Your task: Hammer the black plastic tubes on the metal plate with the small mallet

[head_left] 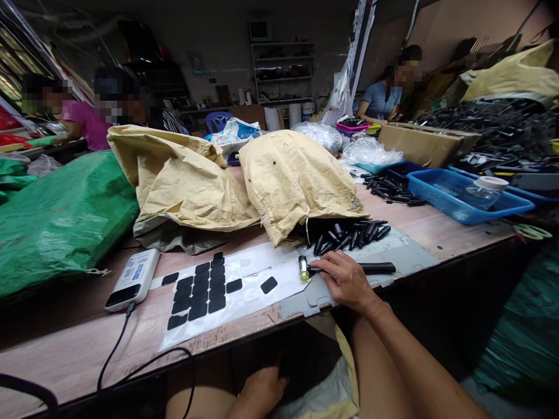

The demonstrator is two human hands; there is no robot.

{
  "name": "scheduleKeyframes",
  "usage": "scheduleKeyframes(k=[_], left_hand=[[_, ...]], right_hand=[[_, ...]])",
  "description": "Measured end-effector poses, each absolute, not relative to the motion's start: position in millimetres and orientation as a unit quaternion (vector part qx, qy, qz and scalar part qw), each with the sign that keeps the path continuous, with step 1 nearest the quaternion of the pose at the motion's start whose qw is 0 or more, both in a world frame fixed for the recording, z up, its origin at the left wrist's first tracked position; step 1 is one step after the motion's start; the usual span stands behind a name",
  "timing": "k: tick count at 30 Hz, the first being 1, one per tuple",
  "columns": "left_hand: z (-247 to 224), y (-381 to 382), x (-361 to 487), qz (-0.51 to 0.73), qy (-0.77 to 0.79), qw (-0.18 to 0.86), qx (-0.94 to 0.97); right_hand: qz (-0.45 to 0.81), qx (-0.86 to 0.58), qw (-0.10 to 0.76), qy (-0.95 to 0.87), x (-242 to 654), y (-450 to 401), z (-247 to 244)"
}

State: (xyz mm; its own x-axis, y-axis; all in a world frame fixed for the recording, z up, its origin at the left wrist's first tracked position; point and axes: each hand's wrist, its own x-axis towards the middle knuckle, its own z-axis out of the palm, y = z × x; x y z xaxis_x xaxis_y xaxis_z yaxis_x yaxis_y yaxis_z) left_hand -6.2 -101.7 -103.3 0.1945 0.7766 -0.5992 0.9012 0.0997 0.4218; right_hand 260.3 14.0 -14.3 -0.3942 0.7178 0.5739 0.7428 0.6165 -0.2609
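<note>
My right hand (347, 279) rests on the table edge over a small hammer (376, 268), its fingers bent around the black handle near the metal and yellow head. Below the table edge my left hand (262, 389) hangs over my lap; its fingers are in dark shadow, so what it holds is hidden. Left of the hammer, rows of black rounded square pads (201, 291) lie on a white sheet (257, 304). Behind the hammer is a pile of black cylindrical parts (349, 237).
A white power bank (133, 279) with a black cable sits left. Cream sacks (301, 177) and a green sack (70, 215) stand behind. A blue tray (471, 215) holds a jar at right. Several people sit farther back.
</note>
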Motion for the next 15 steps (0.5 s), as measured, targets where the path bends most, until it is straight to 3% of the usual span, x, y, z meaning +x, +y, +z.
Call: scheduleKeyframes(k=[3, 6, 8, 10, 12, 15], left_hand=[[-31.3, -90.2, 1.8, -0.073, 0.481, 0.467, 0.738], [40.6, -52.7, 18.9, 0.03, 0.338, 0.573, 0.746], [69.7, -15.4, 36.7, 0.145, 0.367, 0.511, 0.764], [79.6, 24.3, 58.4, 0.235, 0.439, 0.373, 0.783], [75.3, 58.4, 80.5, 0.202, 0.526, 0.248, 0.788], [59.4, 87.4, 107.4, 0.128, 0.585, 0.177, 0.781]], right_hand=[[-0.014, -0.437, 0.334, -0.835, 259.6, 14.0, -14.7], [-0.011, -0.435, 0.336, -0.835, 259.1, 13.6, -15.3], [-0.015, -0.432, 0.34, -0.835, 259.4, 13.3, -15.7], [-0.018, -0.429, 0.342, -0.836, 260.0, 13.1, -15.9], [-0.016, -0.428, 0.341, -0.837, 260.8, 13.0, -15.6], [-0.005, -0.433, 0.333, -0.837, 261.6, 13.2, -14.5]])
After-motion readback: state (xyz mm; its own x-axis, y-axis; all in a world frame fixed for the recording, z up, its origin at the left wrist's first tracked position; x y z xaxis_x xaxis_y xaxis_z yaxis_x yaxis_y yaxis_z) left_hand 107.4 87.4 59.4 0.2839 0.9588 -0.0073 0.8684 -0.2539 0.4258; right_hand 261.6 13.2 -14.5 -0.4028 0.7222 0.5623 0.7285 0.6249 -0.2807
